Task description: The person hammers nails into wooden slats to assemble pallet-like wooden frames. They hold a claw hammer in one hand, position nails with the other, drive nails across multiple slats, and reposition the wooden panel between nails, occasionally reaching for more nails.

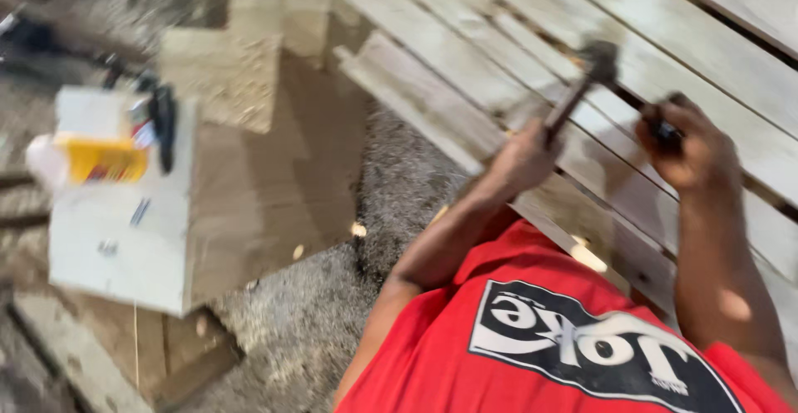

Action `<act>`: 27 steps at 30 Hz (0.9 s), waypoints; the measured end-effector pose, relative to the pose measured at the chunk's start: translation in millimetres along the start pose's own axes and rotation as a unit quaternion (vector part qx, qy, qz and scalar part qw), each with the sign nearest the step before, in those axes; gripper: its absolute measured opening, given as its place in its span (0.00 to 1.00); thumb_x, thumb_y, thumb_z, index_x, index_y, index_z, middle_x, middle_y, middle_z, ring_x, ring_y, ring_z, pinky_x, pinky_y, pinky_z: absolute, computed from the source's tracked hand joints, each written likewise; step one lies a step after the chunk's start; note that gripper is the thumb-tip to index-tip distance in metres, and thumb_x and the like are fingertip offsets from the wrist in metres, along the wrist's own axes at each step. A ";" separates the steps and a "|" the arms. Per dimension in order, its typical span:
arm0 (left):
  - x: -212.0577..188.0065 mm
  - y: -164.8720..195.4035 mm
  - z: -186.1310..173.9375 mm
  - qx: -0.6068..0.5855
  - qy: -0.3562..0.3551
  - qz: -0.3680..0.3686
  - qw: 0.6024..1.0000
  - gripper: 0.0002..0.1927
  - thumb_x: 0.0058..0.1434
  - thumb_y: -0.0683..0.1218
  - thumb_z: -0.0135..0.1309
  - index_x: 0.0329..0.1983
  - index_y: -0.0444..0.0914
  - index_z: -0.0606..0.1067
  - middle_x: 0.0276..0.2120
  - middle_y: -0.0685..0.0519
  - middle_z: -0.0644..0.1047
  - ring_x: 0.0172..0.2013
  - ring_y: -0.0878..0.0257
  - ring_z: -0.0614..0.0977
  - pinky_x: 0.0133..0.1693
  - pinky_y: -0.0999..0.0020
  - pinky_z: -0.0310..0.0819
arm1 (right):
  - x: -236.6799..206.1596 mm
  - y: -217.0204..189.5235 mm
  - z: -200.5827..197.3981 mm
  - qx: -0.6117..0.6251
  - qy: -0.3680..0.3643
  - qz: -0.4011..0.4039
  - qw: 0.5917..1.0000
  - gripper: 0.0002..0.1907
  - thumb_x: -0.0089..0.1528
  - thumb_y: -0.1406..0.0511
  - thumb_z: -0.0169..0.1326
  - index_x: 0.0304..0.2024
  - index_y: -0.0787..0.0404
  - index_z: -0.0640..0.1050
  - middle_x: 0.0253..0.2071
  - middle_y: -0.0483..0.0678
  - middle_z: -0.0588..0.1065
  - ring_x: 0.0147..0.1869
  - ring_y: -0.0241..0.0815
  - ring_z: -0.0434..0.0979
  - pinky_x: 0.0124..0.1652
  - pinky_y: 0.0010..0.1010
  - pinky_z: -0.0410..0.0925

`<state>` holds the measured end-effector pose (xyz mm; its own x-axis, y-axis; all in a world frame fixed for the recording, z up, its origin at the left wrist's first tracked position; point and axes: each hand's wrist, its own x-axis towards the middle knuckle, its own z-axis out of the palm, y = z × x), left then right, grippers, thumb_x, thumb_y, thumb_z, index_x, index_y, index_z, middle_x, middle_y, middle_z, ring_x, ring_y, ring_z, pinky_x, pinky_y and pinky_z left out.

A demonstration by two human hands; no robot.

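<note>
Two hands over pale planks (499, 64), left hand (524, 159) gripping hammer (582, 81), right hand (686, 147) fisted

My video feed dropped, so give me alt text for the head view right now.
A left hand grips a hammer raised over pale wooden planks, while the right hand pinches a small dark object, too blurred to identify, against the wood. A red shirt fills the bottom; a white board with a yellow box lies at left.
</note>
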<state>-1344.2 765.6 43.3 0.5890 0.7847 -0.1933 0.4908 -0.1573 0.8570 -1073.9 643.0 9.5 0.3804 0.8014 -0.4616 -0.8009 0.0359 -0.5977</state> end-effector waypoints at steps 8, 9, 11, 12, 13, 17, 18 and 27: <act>-30.6 49.1 -41.1 -0.090 -0.096 -0.103 0.986 0.16 0.67 0.53 0.55 0.41 0.35 0.69 0.20 0.51 0.73 0.17 0.62 0.77 0.20 0.63 0.71 | 8.0 -30.0 42.1 -0.323 0.044 -0.244 0.913 0.11 0.68 0.67 0.66 0.49 0.66 0.79 0.42 0.48 0.79 0.42 0.35 0.76 0.42 0.26 0.71; -34.2 54.4 -45.7 -0.088 -0.099 -0.112 0.985 0.16 0.67 0.53 0.55 0.40 0.35 0.69 0.19 0.52 0.73 0.17 0.63 0.77 0.20 0.64 0.71 | 12.6 -33.8 45.4 -0.402 0.027 -0.303 0.864 0.12 0.69 0.66 0.67 0.49 0.67 0.80 0.44 0.48 0.80 0.46 0.34 0.79 0.48 0.25 0.75; -45.2 60.8 -53.9 -0.084 -0.099 -0.138 0.982 0.16 0.67 0.53 0.55 0.40 0.35 0.70 0.19 0.53 0.74 0.17 0.63 0.77 0.20 0.64 0.71 | 20.6 -39.2 51.0 -0.464 0.041 -0.308 0.830 0.11 0.68 0.65 0.67 0.47 0.66 0.82 0.42 0.47 0.80 0.43 0.32 0.77 0.44 0.24 0.72; -50.3 62.1 -58.0 -0.091 -0.092 -0.141 0.982 0.15 0.66 0.53 0.55 0.40 0.36 0.70 0.19 0.53 0.74 0.17 0.63 0.77 0.20 0.63 0.71 | 25.0 -40.0 54.5 -0.493 0.046 -0.309 0.812 0.10 0.68 0.65 0.68 0.46 0.65 0.83 0.41 0.47 0.80 0.41 0.31 0.75 0.43 0.23 0.71; -54.9 62.0 -61.2 -0.098 -0.084 -0.141 0.981 0.15 0.66 0.52 0.56 0.41 0.36 0.70 0.20 0.53 0.73 0.18 0.63 0.77 0.21 0.63 0.71 | 28.2 -39.8 57.3 -0.510 0.027 -0.326 0.796 0.10 0.68 0.65 0.67 0.46 0.65 0.83 0.41 0.47 0.81 0.42 0.31 0.77 0.44 0.24 0.72; -67.4 56.2 -69.4 -0.063 -0.045 -0.087 0.993 0.13 0.66 0.51 0.56 0.41 0.37 0.73 0.24 0.52 0.75 0.23 0.62 0.79 0.28 0.62 0.74 | 36.3 -34.4 69.1 -0.572 0.000 -0.341 0.746 0.09 0.69 0.64 0.67 0.46 0.62 0.84 0.40 0.46 0.83 0.37 0.30 0.77 0.39 0.24 0.71; -69.6 54.2 -70.2 -0.058 -0.044 -0.093 0.993 0.13 0.66 0.51 0.56 0.41 0.37 0.73 0.24 0.51 0.75 0.24 0.62 0.79 0.29 0.62 0.74 | 36.7 -33.0 70.8 -0.587 0.007 -0.331 0.739 0.09 0.70 0.62 0.67 0.46 0.61 0.84 0.39 0.46 0.83 0.34 0.30 0.76 0.35 0.25 0.69; -65.5 54.6 -65.6 -0.037 -0.060 -0.145 0.987 0.14 0.65 0.52 0.57 0.40 0.36 0.72 0.24 0.49 0.75 0.24 0.58 0.79 0.29 0.59 0.73 | 38.1 -25.6 70.1 -0.605 -0.001 -0.399 0.689 0.07 0.71 0.64 0.67 0.47 0.62 0.84 0.39 0.47 0.84 0.35 0.32 0.80 0.35 0.24 0.71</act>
<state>-1398.1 744.9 134.0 0.5047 0.7132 -0.4865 0.6044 0.1105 0.7890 -1071.3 714.5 53.2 0.4749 0.8157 0.3302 0.6343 -0.0572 -0.7710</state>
